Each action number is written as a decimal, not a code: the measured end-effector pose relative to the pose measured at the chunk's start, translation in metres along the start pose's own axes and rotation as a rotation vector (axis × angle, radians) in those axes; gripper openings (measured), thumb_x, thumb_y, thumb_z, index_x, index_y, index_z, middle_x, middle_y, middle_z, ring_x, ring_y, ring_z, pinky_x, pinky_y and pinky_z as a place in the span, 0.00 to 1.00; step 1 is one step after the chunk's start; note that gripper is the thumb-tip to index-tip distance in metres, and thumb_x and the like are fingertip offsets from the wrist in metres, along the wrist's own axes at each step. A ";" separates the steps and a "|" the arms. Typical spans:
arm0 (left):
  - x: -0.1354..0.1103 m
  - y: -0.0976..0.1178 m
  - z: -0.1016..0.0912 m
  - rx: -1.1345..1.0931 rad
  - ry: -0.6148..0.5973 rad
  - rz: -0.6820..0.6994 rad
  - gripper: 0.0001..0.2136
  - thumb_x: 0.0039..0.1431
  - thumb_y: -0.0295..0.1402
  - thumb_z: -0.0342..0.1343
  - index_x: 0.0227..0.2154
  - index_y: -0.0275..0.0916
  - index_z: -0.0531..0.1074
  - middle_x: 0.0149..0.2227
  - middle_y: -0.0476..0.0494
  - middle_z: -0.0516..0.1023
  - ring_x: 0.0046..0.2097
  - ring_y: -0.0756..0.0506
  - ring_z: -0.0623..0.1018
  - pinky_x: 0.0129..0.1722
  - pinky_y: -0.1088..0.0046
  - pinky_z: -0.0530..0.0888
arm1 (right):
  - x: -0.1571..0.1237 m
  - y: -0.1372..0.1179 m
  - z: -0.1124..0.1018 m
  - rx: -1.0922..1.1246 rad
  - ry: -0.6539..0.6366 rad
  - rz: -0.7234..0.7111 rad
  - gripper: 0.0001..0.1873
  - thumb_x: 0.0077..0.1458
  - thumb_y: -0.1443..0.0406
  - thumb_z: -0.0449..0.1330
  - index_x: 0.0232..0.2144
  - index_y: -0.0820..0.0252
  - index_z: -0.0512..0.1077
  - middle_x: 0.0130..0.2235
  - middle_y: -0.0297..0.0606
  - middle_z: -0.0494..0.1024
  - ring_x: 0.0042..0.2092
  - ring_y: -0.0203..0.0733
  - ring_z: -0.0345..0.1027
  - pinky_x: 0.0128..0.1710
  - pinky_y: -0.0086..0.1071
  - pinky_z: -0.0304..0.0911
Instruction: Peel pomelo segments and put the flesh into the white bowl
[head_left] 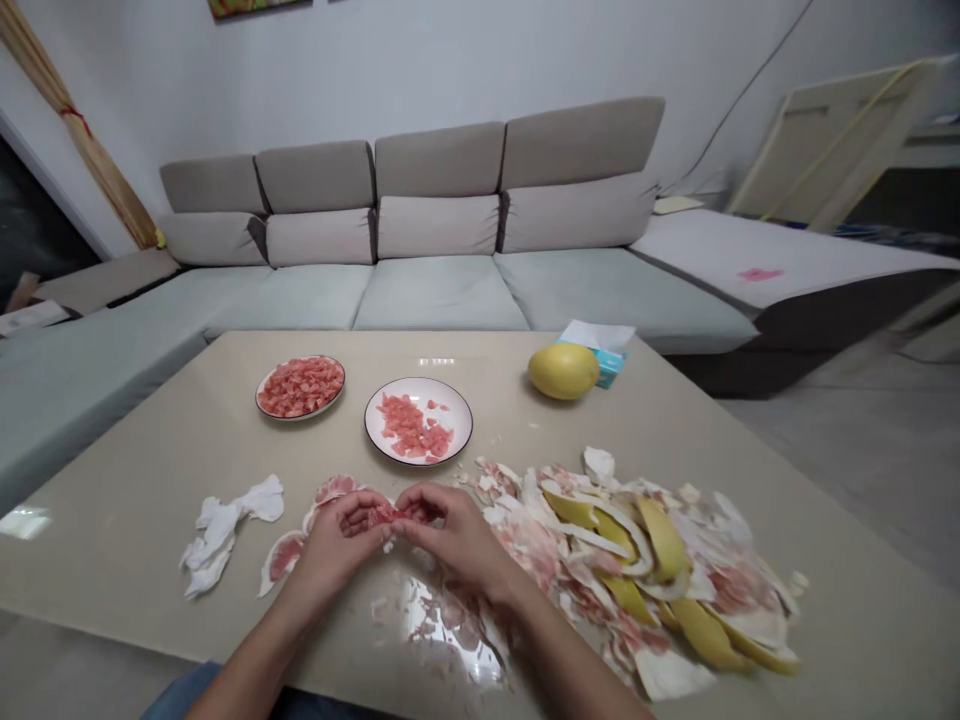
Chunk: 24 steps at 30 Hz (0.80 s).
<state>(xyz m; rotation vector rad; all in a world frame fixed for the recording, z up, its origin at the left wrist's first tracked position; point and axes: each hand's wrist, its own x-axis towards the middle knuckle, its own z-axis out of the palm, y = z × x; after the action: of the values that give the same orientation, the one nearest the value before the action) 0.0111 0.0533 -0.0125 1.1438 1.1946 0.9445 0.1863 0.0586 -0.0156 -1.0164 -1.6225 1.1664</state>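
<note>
My left hand (336,545) and my right hand (450,535) meet over the near part of the table (150,470), fingers pinched together on one pink pomelo segment (386,515). More unpeeled pink segments (285,555) lie just left of my left hand. Behind my hands stands a white plate (457,405) with a thin layer of pink flesh pieces. A fuller plate (300,387) of pink pieces sits further left.
A big heap of yellow peel and white pith (645,560) covers the table's right side. A whole yellow pomelo (563,371) and a tissue box (604,350) stand at the far edge. Crumpled tissues (225,525) lie at the left. A grey sofa (435,290) is beyond.
</note>
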 end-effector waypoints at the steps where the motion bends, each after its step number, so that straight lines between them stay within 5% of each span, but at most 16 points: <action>1: -0.001 0.000 -0.001 -0.025 -0.013 -0.009 0.13 0.42 0.36 0.67 0.32 0.38 0.74 0.35 0.44 0.79 0.40 0.44 0.78 0.41 0.71 0.72 | 0.000 0.000 0.001 0.030 -0.012 0.020 0.05 0.50 0.64 0.63 0.31 0.60 0.76 0.28 0.33 0.76 0.31 0.36 0.68 0.33 0.28 0.62; 14: -0.004 0.006 -0.007 -0.432 -0.063 -0.158 0.16 0.41 0.34 0.69 0.35 0.39 0.74 0.33 0.47 0.76 0.35 0.48 0.77 0.38 0.71 0.74 | 0.003 0.018 0.007 0.506 0.025 0.295 0.12 0.48 0.58 0.66 0.30 0.60 0.73 0.26 0.32 0.72 0.23 0.32 0.63 0.26 0.28 0.63; 20: 0.000 0.002 -0.010 -0.479 -0.021 -0.205 0.16 0.42 0.33 0.69 0.35 0.39 0.74 0.39 0.44 0.78 0.42 0.46 0.79 0.45 0.72 0.74 | 0.015 0.021 -0.010 -0.108 0.290 0.042 0.11 0.56 0.60 0.58 0.38 0.59 0.74 0.38 0.41 0.77 0.36 0.41 0.70 0.36 0.34 0.66; 24: 0.003 -0.001 -0.007 -0.479 -0.019 -0.206 0.17 0.41 0.33 0.69 0.37 0.39 0.74 0.44 0.39 0.77 0.47 0.43 0.78 0.47 0.69 0.74 | 0.031 0.031 -0.025 -0.554 0.351 -0.205 0.20 0.60 0.62 0.53 0.53 0.59 0.68 0.53 0.48 0.72 0.52 0.49 0.66 0.50 0.45 0.62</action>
<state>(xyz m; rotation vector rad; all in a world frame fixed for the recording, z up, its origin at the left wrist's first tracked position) 0.0044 0.0571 -0.0138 0.6343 0.9778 0.9890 0.2048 0.1016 -0.0350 -1.2752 -1.7423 0.3704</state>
